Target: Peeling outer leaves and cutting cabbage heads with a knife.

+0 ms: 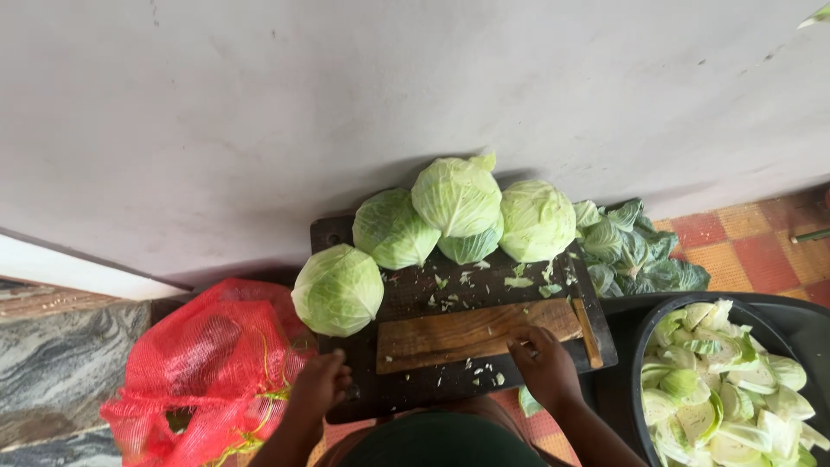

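My left hand (pixel 318 385) rests on the near left corner of a dark cutting board (pixel 406 290), fingers curled, holding nothing I can see. My right hand (pixel 543 363) lies on the board's near edge with its fingertips on a lighter wooden plank (pixel 467 333) set on top. Several whole pale green cabbages stand along the board's far side: one at the left (pixel 338 290), two in the middle (pixel 393 229) (pixel 458 203), one at the right (pixel 537 220). Small cabbage scraps (pixel 519 281) litter the board.
A red mesh sack (pixel 203 372) lies left of the board. At the right, a black tub (pixel 782 316) holds several cut cabbage pieces (pixel 718 389). Loose dark green outer leaves (pixel 640 251) pile by the white wall (pixel 346 86). Red and orange floor tiles (pixel 752 246) show at right.
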